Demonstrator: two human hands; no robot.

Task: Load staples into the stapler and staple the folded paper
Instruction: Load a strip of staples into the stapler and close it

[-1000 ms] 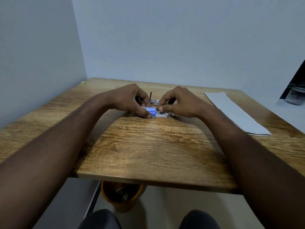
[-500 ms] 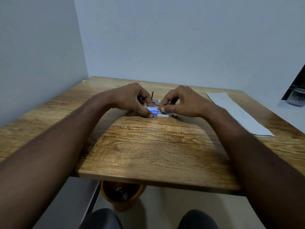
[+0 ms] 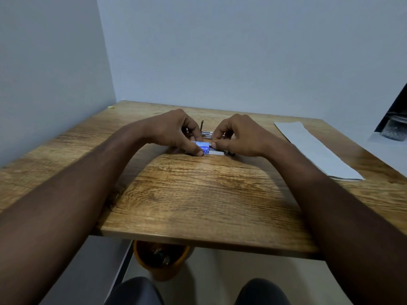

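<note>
A small blue and white staple box (image 3: pixel 206 149) lies on the wooden table (image 3: pixel 198 194) near its middle. My left hand (image 3: pixel 176 133) pinches the box's blue left end between thumb and fingers. My right hand (image 3: pixel 240 136) pinches at the box's top where the white inner tray (image 3: pixel 217 152) sticks out to the right. Just behind the hands lies the metal stapler (image 3: pixel 206 133), mostly hidden, with a thin dark part standing upright. The folded white paper (image 3: pixel 315 150) lies at the table's right side, away from both hands.
Pale walls close the table at the left and back. An orange bucket (image 3: pixel 160 258) with objects inside stands on the floor under the table's front edge. A clear container (image 3: pixel 394 130) sits on a white surface at the far right. My knees show at the bottom.
Both hands stay on the staple box in nearly the same place. The right fingers have shifted slightly on the box's top; the camera has tilted a little.
</note>
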